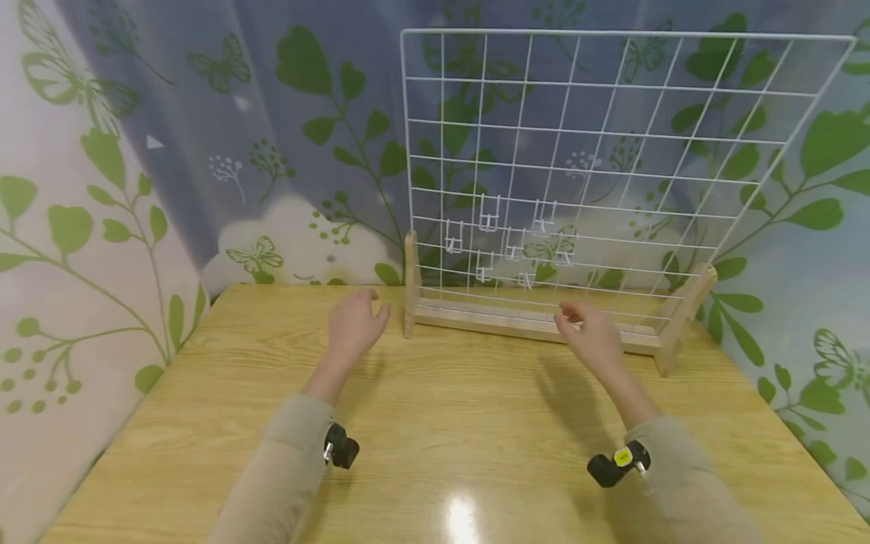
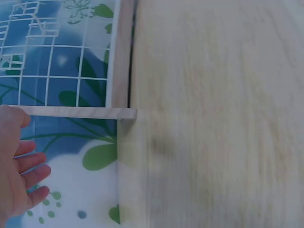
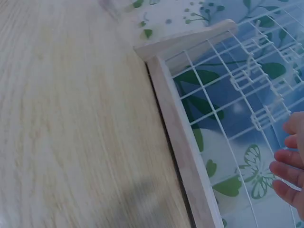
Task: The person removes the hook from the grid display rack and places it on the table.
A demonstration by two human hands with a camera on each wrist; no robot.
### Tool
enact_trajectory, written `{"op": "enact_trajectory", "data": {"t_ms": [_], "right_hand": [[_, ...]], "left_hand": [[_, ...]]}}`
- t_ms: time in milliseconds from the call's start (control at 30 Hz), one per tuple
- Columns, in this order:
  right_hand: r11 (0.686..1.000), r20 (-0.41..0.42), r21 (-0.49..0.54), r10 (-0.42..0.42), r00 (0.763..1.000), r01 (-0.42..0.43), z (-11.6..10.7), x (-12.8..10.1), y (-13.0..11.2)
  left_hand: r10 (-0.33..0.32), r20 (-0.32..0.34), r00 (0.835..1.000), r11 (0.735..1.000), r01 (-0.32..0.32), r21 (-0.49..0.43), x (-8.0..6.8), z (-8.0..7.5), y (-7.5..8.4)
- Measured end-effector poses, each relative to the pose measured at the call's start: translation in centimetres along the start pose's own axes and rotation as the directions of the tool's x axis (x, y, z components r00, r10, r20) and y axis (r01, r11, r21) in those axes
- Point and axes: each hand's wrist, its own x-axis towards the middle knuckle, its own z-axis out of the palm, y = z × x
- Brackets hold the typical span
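Observation:
A white wire grid panel [image 1: 612, 151] stands upright in a wooden base [image 1: 503, 323] at the back right of the table. Several small white wire hooks [image 1: 489, 219] hang on its lower left half. My left hand [image 1: 356, 323] hovers above the table, left of the base's left upright [image 1: 411, 287], fingers loosely bent and holding nothing. In the left wrist view, the left hand [image 2: 19, 171] shows its fingers spread apart. My right hand [image 1: 590, 336] is raised in front of the panel's lower part, fingers loosely bent, nothing in them. The right wrist view shows its fingers [image 3: 287, 171] near the wires.
The wooden table [image 1: 435, 423] spreads out in front of the rack. A curtain [image 1: 306, 151] with green leaves and butterflies hangs behind and along the sides. Each wrist carries a small black camera, such as the right wrist camera [image 1: 615, 463].

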Motion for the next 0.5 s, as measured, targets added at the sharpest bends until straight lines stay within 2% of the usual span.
{"op": "enact_trajectory", "data": {"t_ms": [133,300,400,500], "right_hand": [[0.987,-0.032,0.153,0.061,0.998,-0.055,-1.5,0.1,1.0],[0.969,-0.098,0.225,0.125,0.987,-0.1,-4.2,-0.1,2.7],[0.959,-0.163,0.246,0.184,0.969,-0.141,-5.8,-0.2,3.7],[0.947,-0.246,0.264,0.251,0.936,-0.184,-7.4,0.0,4.5]], "left_hand": [[-0.011,-0.005,1.0,0.992,0.011,-0.129,0.6,-0.5,0.9],[0.015,0.037,0.999,0.977,-0.006,-0.211,1.2,-0.6,2.4],[0.031,0.04,0.999,0.97,-0.021,-0.243,1.4,-0.5,3.1],[0.04,0.028,0.999,0.963,-0.031,-0.268,1.7,-0.6,3.7]]}}
